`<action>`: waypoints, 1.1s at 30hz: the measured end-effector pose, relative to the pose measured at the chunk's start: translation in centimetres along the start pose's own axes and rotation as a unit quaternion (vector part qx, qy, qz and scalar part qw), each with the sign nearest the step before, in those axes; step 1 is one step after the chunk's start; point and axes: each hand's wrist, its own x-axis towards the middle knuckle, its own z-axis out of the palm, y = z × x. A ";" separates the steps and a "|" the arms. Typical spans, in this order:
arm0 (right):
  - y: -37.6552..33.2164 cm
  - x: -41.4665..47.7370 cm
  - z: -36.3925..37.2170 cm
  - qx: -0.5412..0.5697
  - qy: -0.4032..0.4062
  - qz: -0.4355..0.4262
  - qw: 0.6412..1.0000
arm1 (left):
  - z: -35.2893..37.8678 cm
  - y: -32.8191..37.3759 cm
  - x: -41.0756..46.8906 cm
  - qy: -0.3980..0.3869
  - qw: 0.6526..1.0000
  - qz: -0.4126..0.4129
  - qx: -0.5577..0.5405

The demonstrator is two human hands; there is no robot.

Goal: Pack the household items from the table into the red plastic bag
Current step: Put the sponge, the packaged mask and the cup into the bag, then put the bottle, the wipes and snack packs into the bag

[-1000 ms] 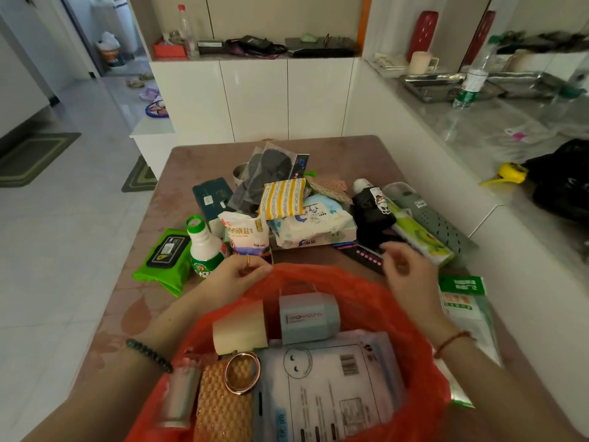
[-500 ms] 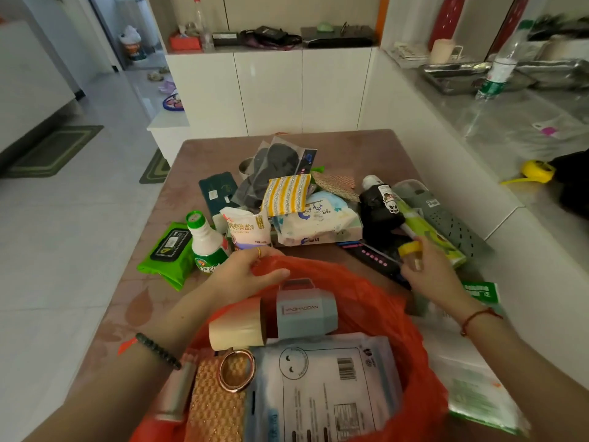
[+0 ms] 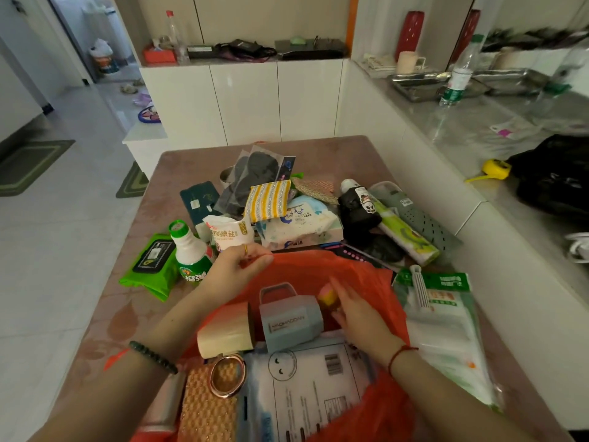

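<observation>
The red plastic bag (image 3: 366,275) lies open at the near end of the table. My left hand (image 3: 234,271) pinches its far rim and holds it up. My right hand (image 3: 357,311) is inside the bag mouth, closed on a small yellow object (image 3: 328,296), blurred. Inside the bag lie a grey-blue cup (image 3: 290,317), a beige roll (image 3: 223,333), a white flat package (image 3: 312,384) and a gold textured case with a ring (image 3: 210,403). A pile of items remains on the table: a salt bag (image 3: 228,234), a green-capped bottle (image 3: 189,250), a wipes pack (image 3: 299,223), a striped sponge (image 3: 267,199).
A green wipes pack (image 3: 149,266) lies at the table's left edge. A black bottle (image 3: 358,208), a green roll (image 3: 404,234) and a grey perforated mat (image 3: 420,218) sit at right. A green-white packet (image 3: 443,320) lies beside the bag. A white counter wall (image 3: 478,250) borders the table's right side.
My right hand took a small yellow object from beside the green roll and has moved back left into the bag mouth. My left hand stays on the rim.
</observation>
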 end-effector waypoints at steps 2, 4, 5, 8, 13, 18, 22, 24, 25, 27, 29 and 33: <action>0.3 -0.5 -0.4 -0.075 0.003 -0.018 0.997 | 0.0 -0.3 -0.3 -0.016 1.000 0.002 0.007; 0.0 -1.1 -1.8 -0.075 0.100 -0.093 0.988 | -0.2 -0.7 -0.6 -0.037 0.999 -0.005 0.012; -0.2 -1.1 -2.6 -0.074 0.176 -0.142 0.971 | -0.3 -0.8 -0.7 -0.045 0.999 -0.008 0.011; -0.3 -0.1 -4.5 -0.175 0.236 -0.124 0.948 | -0.3 -1.3 -1.1 -0.068 0.997 -0.008 0.027; 1.6 1.8 -6.3 -0.120 0.041 0.015 0.992 | -0.7 -2.0 -1.8 -0.105 0.989 -0.008 0.103; 3.1 1.9 -8.7 -0.064 0.162 -0.004 0.985 | -3.0 -3.9 -3.1 -0.005 0.993 -0.023 0.117; 1.0 3.1 -10.2 -0.186 -0.044 0.045 0.981 | -4.7 -4.9 -4.1 -0.038 0.992 -0.049 0.110; -2.2 3.9 -10.9 -0.180 -0.074 0.027 0.981 | -5.5 -5.4 -4.4 -0.037 0.994 -0.077 0.074; -4.3 4.4 -10.9 -0.127 -0.047 0.000 0.991 | -5.9 -5.6 -4.4 -0.025 0.994 -0.099 0.041; -8.9 5.5 -10.0 0.023 0.014 -0.055 0.998 | -6.7 -6.2 -4.1 0.027 0.990 -0.137 -0.033; -13.8 7.2 -8.2 0.125 0.007 -0.101 0.987 | -7.5 -6.9 -3.3 0.120 0.979 -0.147 -0.077; -21.3 11.9 -3.0 0.167 -0.031 -0.142 0.975 | -8.9 -8.4 -1.2 0.247 0.944 -0.201 -0.082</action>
